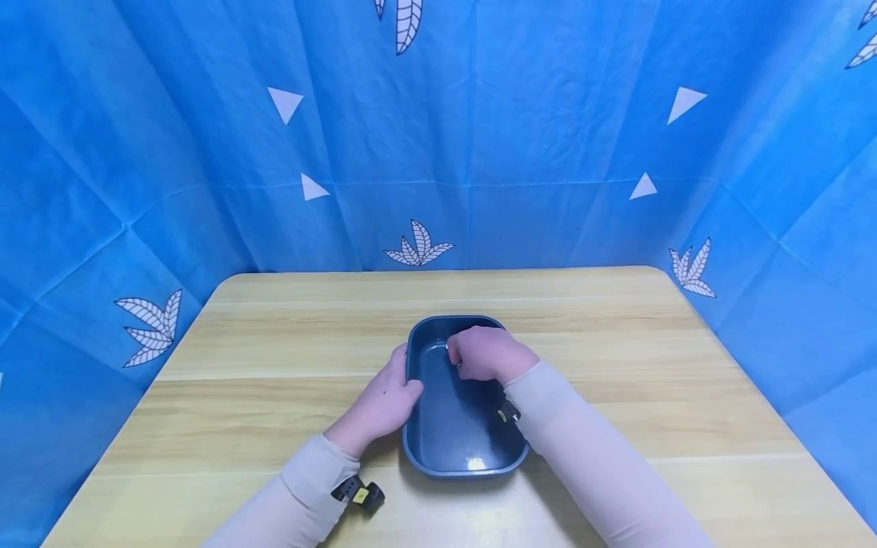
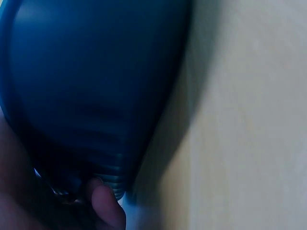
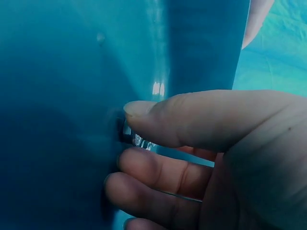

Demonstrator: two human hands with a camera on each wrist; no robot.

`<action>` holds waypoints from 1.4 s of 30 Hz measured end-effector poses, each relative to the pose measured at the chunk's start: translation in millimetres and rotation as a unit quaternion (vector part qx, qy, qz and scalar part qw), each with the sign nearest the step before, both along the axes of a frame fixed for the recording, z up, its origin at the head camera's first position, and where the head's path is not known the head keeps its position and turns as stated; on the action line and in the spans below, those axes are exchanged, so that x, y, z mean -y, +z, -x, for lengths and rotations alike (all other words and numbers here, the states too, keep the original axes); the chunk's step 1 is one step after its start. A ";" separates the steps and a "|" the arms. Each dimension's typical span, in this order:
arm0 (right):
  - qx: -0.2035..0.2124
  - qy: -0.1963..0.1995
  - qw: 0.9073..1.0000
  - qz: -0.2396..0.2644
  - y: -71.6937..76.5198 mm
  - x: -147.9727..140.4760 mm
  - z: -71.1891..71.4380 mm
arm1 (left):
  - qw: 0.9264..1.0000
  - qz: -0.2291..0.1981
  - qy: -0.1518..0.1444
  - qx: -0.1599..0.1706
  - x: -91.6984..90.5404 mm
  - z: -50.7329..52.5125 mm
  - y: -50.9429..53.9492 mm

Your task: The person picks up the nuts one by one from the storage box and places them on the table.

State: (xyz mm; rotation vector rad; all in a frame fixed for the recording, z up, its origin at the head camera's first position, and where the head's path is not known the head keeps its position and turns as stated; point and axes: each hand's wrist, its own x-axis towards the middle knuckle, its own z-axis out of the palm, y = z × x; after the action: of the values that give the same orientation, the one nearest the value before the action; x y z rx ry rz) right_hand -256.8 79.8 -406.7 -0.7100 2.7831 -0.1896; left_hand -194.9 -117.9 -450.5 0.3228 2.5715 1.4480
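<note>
A dark blue rectangular tray (image 1: 445, 426) sits on the table, seen from outside as a dark wall (image 2: 96, 62) in the left wrist view. My left hand (image 1: 384, 399) grips its left side, thumb over the rim and fingers outside. Inside the tray, toward its far end, is my right hand (image 1: 485, 354). In the right wrist view, the thumb and curled fingers of that hand (image 3: 192, 143) pinch a small shiny object (image 3: 136, 139), mostly covered by the fingers, close to the tray's inner surface (image 3: 57, 86). What the object is, I cannot tell.
The light wooden table (image 1: 274, 327) extends around the tray on all sides. A blue curtain (image 1: 479, 137) with white leaves and triangles hangs behind and beside it. Dark straps with small devices sit on both wrists, the left one (image 1: 359, 495) just above the tabletop.
</note>
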 end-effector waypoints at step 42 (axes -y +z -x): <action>0.056 0.005 0.998 0.041 -2.7 -8.0 3.2 | 1.000 0.006 0.007 0.007 0.2 -1.2 0.9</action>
State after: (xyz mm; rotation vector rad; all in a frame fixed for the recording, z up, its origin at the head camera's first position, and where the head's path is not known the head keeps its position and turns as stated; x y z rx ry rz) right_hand -260.0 87.8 -409.4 -0.7084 2.6770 -0.3321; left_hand -193.7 -118.1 -449.5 0.2915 2.5757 1.4347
